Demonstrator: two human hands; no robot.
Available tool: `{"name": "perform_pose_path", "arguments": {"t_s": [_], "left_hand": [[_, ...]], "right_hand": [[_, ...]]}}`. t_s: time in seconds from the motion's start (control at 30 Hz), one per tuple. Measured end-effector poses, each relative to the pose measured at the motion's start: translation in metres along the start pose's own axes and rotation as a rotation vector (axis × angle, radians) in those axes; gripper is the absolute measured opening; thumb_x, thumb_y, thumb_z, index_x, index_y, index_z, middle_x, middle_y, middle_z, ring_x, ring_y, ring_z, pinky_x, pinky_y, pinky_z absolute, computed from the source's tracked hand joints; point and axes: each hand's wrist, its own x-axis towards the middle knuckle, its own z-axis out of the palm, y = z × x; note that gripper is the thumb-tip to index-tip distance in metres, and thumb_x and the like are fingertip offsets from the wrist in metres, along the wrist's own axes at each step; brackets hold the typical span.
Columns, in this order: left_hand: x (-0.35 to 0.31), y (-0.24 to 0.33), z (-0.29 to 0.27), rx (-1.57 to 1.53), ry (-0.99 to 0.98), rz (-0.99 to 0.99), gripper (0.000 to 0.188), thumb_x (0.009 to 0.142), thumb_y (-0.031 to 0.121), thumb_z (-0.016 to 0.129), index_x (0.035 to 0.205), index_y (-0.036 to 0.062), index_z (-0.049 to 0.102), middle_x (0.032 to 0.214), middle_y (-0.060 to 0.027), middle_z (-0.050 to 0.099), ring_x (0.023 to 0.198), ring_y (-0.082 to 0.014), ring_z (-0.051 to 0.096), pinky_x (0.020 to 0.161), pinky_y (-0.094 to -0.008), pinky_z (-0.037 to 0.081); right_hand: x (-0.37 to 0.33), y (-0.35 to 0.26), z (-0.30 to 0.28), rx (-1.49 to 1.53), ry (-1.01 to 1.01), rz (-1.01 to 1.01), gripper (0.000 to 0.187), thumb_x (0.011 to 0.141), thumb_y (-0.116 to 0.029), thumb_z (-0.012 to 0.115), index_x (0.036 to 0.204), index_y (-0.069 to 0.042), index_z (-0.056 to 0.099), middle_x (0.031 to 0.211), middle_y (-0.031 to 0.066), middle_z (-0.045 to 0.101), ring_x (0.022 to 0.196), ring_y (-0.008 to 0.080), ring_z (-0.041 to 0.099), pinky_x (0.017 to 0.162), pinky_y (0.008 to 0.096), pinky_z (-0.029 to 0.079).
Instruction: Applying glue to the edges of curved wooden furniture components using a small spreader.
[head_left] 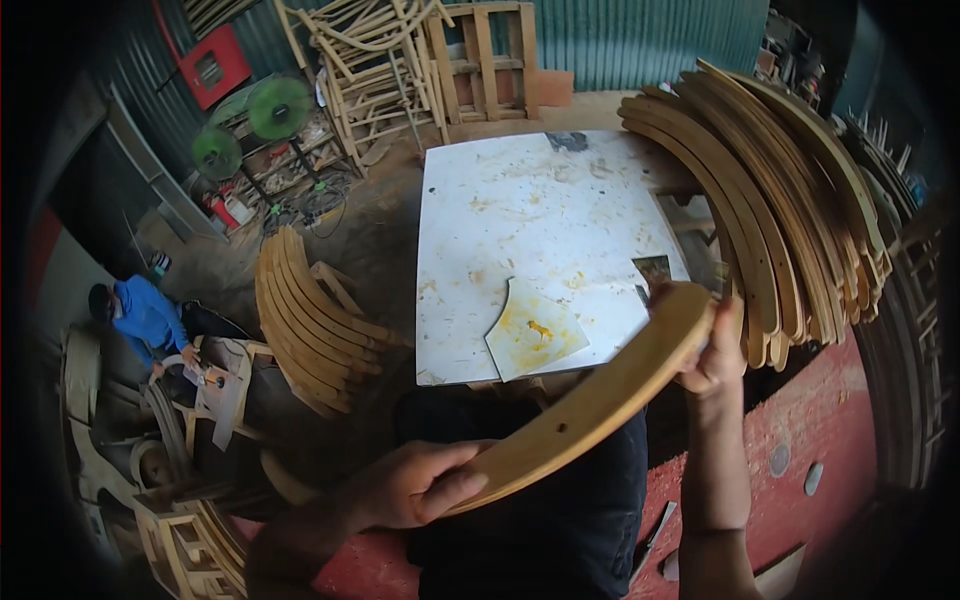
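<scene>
A curved wooden slat [590, 410] with a small dark hole in its face slants across my lap, its far end over the near right corner of a white work board [470, 230]. My left hand [430, 482] grips the slat's lower end, thumb on top. Around the upper end, my right hand [715, 345] is closed, its fingers partly behind the wood. On the board lies a flat, pale, angular piece [537, 330] smeared with yellow-brown paste. A dark patch [653, 268] shows beside the slat's far end.
A tall stack of curved slats [770, 190] stands at the right; another fanned stack [315, 325] is at left. Beneath me is a red surface [790, 450] with a metal tool [653, 540]. A person in blue [150, 318] works far left, below green fans [278, 108].
</scene>
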Motion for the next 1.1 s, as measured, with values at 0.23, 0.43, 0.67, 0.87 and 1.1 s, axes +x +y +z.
{"name": "perform_pose_path", "arguments": {"t_s": [0.23, 0.43, 0.67, 0.87, 1.1], "left_hand": [[0.083, 0.026, -0.053, 0.512, -0.05, 0.589, 0.048, 0.099, 0.035, 0.071, 0.138, 0.0077, 0.064, 0.094, -0.0148, 0.073, 0.079, -0.029, 0.074, 0.073, -0.04, 0.058], [0.159, -0.043, -0.073, 0.434, 0.027, 0.767, 0.048, 0.097, 0.025, 0.076, 0.139, 0.006, 0.062, 0.119, -0.0134, 0.069, 0.116, -0.0272, 0.065, 0.098, -0.0363, 0.052], [0.133, -0.066, 0.069, -1.459, 0.476, -0.16, 0.063, 0.104, 0.05, 0.06, 0.148, 0.0057, 0.049, 0.132, -0.0185, 0.064, 0.122, -0.0276, 0.063, 0.1, -0.0391, 0.055], [0.14, -0.117, 0.082, -1.861, 0.179, -0.038, 0.056, 0.107, 0.056, 0.048, 0.1, 0.0026, 0.062, 0.083, -0.0084, 0.066, 0.061, -0.0215, 0.063, 0.056, -0.0332, 0.054], [0.12, -0.124, 0.072, -1.75, 0.319, -0.091, 0.052, 0.108, 0.054, 0.048, 0.095, 0.0055, 0.06, 0.084, -0.004, 0.061, 0.062, -0.0146, 0.058, 0.053, -0.0297, 0.049]], "right_hand": [[-0.09, -0.07, 0.012, -0.451, 0.046, -0.705, 0.084, 0.068, -0.059, 0.093, 0.121, -0.003, 0.058, 0.113, 0.0157, 0.055, 0.1, 0.0229, 0.057, 0.089, 0.0344, 0.052], [-0.074, -0.039, 0.093, -1.093, -0.168, -0.872, 0.076, 0.054, -0.039, 0.105, 0.108, -0.001, 0.068, 0.099, 0.0162, 0.068, 0.084, 0.025, 0.07, 0.073, 0.0337, 0.06], [-0.053, 0.051, 0.107, -1.314, -0.162, -0.74, 0.055, 0.064, -0.023, 0.101, 0.104, 0.002, 0.073, 0.107, 0.018, 0.073, 0.088, 0.028, 0.077, 0.073, 0.0342, 0.063], [-0.073, 0.119, 0.087, -1.276, -0.092, -0.667, 0.057, 0.07, -0.022, 0.097, 0.114, 0.005, 0.072, 0.119, 0.021, 0.069, 0.102, 0.0299, 0.072, 0.084, 0.0362, 0.061], [-0.116, 0.152, 0.038, -0.606, 0.505, -0.089, 0.024, 0.101, -0.015, 0.071, 0.116, 0.004, 0.069, 0.085, 0.0071, 0.066, 0.064, 0.0129, 0.061, 0.056, 0.0257, 0.049]]}}
